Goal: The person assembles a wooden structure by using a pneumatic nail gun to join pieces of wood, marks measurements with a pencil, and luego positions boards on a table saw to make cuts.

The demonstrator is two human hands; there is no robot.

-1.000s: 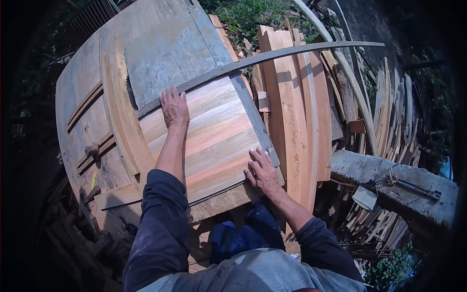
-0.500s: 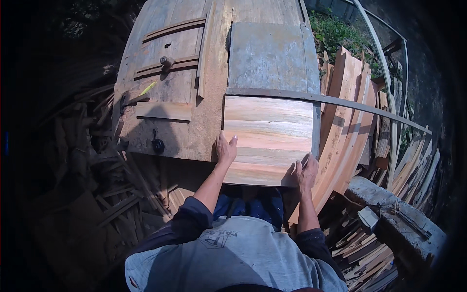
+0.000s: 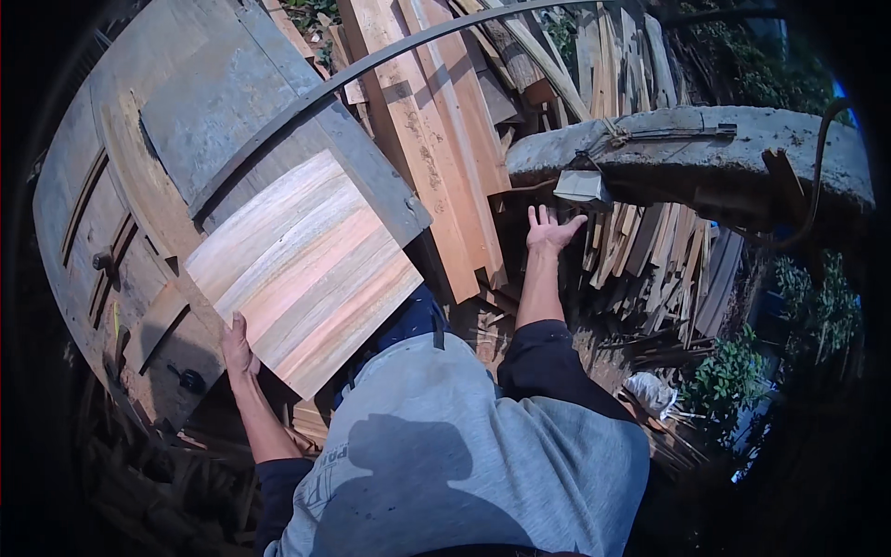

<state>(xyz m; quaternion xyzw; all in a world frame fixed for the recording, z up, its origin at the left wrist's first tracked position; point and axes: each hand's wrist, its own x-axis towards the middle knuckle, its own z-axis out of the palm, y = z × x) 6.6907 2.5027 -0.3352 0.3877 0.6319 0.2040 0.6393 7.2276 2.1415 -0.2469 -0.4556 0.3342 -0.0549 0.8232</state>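
A square wooden panel (image 3: 302,278) made of several pale and pinkish strips lies at the near edge of the worktable (image 3: 223,362), overhanging toward my body. My left hand (image 3: 239,348) grips its left edge, thumb on top and the fingers hidden beneath. Off to the right, my right hand (image 3: 550,232) is stretched out with its fingers spread and nothing in it. Just beyond those fingertips is a small pale box (image 3: 583,186) hanging at the side of a concrete ledge (image 3: 668,130).
A long dark bar (image 3: 269,135) crosses the table beyond the panel, beside a grey metal sheet (image 3: 218,93). Long planks (image 3: 427,139) lean at the table's right. Thin offcuts (image 3: 650,269) are heaped under the ledge. A black round object (image 3: 191,381) sits at the near left.
My right hand has let go of the panel and reached right toward the pale box. The view has turned right. The panel has shifted away from the bar toward me, still in my left hand.
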